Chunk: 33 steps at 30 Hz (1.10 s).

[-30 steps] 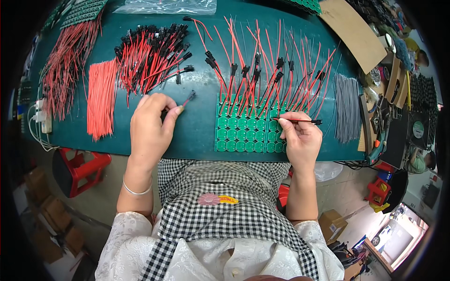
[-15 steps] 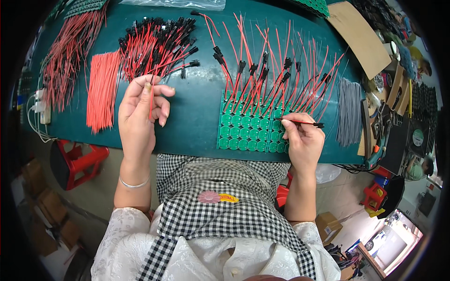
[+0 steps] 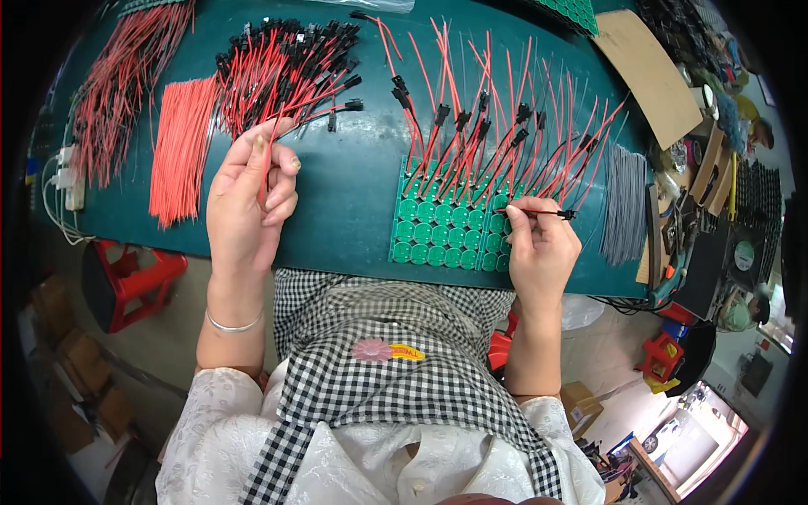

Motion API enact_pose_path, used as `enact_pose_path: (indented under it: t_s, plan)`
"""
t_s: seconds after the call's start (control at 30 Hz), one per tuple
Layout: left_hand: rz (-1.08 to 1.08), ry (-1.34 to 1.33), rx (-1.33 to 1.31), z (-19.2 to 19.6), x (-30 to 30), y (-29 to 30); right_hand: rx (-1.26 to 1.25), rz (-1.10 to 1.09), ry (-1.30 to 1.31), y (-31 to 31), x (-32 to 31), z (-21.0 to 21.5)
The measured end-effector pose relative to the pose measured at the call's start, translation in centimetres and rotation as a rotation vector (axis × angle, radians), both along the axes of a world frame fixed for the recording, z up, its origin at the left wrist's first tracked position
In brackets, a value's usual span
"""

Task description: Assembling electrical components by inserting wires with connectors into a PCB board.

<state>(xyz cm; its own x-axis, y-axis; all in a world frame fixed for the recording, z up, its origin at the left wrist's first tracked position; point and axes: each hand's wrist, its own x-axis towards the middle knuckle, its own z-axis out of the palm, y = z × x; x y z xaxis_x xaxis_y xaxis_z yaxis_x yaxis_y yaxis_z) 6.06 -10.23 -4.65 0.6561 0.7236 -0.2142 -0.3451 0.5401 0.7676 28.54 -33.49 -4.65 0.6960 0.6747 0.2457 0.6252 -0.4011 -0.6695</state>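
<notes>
The left hand (image 3: 248, 198) is closed around one thin red wire (image 3: 268, 164), thumb and fingers pinching it near its lower end; the wire is slim, red along its visible length, and rises from the fingers toward the heap of red leads with black connectors (image 3: 286, 67) just beyond the fingertips. Its long axis runs nearly straight away from the person, tilted a little to the right at the far end. The right hand (image 3: 539, 248) is pinched shut on a second lead (image 3: 539, 211), red with a small black plug at its right end; this one lies almost level, pointing to the right, just over the near right corner of the green panel of round circuit boards (image 3: 438, 231). A fan of red and black leads (image 3: 497, 143) already stands up from that panel, leaning away and to the right. All of it sits on a dark teal worktable (image 3: 345, 185). To the left lies a flat bundle of bare red wires (image 3: 181, 147), and beyond it a looser red pile (image 3: 122, 80); to the right a bundle of grey wires (image 3: 624, 202) and a brown cardboard sheet (image 3: 644, 71). Under the table's near edge stands a red plastic stool (image 3: 135, 282), and the person wears a black-and-white checked apron (image 3: 379, 337).
</notes>
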Motion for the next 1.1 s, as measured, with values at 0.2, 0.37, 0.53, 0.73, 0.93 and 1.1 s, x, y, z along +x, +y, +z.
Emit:
enact_pose_path:
  t_s: [0.2,0.37,0.53,0.73,0.93,1.1]
  plan:
    - [-0.008,0.087,-0.053,0.3,0.4,-0.3,-0.080,0.101,-0.114,0.9,0.2,0.3]
    - [-0.017,0.211,0.042,0.3,0.9,-1.5,-0.017,-0.039,-0.003,1.7,-0.6,-0.2]
    - [-0.171,0.073,0.023,1.7,1.2,-4.2,0.043,-0.043,0.015,1.1,-0.7,-0.1]
    - [-0.529,0.068,0.611,2.2,3.3,-8.5,0.648,0.253,1.019,1.3,-5.9,3.4]
    - [-0.612,0.169,0.813,1.7,4.1,-10.0,0.494,0.192,0.696,-0.6,-4.5,2.9]
    - [-0.604,0.230,1.033,1.1,4.7,-9.2,0.254,0.340,0.662,-1.5,-3.9,3.3]
